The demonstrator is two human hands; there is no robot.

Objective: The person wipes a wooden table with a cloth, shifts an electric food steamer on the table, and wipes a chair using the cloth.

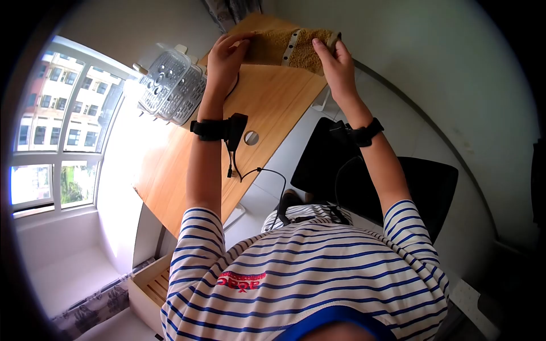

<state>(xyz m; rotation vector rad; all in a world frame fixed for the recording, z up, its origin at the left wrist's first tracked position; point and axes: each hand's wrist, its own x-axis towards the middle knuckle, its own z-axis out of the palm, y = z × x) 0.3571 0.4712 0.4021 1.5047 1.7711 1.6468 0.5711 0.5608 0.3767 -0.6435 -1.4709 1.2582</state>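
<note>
A brown towel [267, 50] with a pale dotted band is stretched between my hands over the far end of the wooden table [273, 94]. My left hand [226, 59] is at the towel's left part, thumb and fingers pinched on it. At its right end my right hand [336, 65] grips the towel, thumb on the front and fingers partly behind it. Left of my left hand stands a clear plastic basket [170, 85] with holes and pale handles. Both wrists wear black straps with small devices.
A black chair [424, 187] stands right of the table. A black cable [261, 169] hangs from my left wrist device across the table edge towards my body. The table has a round hole [251, 137]. A window [68, 125] is at the left, a wall at the right.
</note>
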